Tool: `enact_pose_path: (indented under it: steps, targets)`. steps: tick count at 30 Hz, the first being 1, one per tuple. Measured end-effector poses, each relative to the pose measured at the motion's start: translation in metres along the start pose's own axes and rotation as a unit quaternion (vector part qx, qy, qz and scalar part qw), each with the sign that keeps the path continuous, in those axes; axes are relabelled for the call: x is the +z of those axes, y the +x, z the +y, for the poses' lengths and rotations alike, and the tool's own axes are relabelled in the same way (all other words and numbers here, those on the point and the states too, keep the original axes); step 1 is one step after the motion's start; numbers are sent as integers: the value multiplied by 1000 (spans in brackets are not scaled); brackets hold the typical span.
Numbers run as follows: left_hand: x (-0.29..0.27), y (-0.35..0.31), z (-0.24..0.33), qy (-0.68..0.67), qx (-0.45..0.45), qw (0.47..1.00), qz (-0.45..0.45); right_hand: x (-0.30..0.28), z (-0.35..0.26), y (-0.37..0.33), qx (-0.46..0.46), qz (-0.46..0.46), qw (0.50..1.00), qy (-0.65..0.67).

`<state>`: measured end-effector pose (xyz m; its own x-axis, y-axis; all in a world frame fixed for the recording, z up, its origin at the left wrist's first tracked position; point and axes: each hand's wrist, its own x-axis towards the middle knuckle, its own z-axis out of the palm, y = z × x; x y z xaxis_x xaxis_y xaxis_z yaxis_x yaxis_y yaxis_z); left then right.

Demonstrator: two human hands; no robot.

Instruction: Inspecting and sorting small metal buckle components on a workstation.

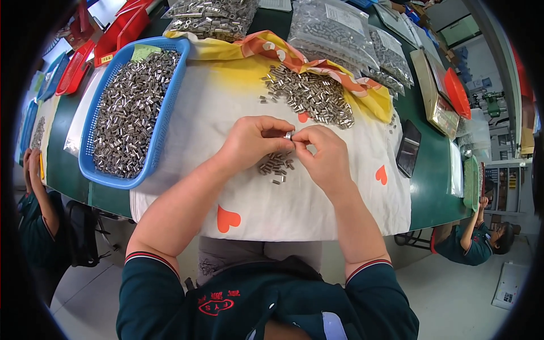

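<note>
At frame centre, the left hand (253, 140) and right hand (325, 153) pinch one small metal sleeve (289, 136) between closed fingertips; a loose pile (276, 164) lies just below; a larger heap (314, 97) lies above, slightly right; a blue basket (118, 179) of metal pieces (136, 107) stands upper left on the green counter (439, 195).

The small metal sleeve (289, 136) near the centre is silver, as are the loose tubes (321, 101) at one o'clock. The white cloth (209, 107) bears orange-red hearts (228, 220), with a yellow-and-orange border (262, 43) towards twelve. At ten, the perforated basket (120, 181) is bright blue; at three, the smartphone (408, 148) is black. The tabletop (436, 195) is dark green, and the polo shirt (258, 314) at six has red-and-white-striped cuffs (149, 256).
</note>
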<state>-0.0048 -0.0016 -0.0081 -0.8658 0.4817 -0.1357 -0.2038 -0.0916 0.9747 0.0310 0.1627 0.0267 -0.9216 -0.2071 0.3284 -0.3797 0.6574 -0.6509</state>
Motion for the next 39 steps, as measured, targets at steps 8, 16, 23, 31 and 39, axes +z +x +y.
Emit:
enact_pose_path:
  steps: [8, 16, 23, 31, 39]
  targets:
    - [2, -1, 0, -5, -15, 1000, -3, -12, 11, 3, 146, -82, 976, 136]
    - [5, -1, 3, 19, -21, 1000, -12, 7, 48, 19, 4, 72, 980, -184]
    - [5, 0, 3, -14, -32, 999, -16, 10, 43, 13, 31, 33, 982, -183]
    - [1, 2, 5, -29, -6, 1000, -6, -12, 22, 3, 135, -47, 974, 176]
    - [-1, 1, 2, -53, -10, 998, -24, -7, 7, 1, 88, -43, 988, 120]
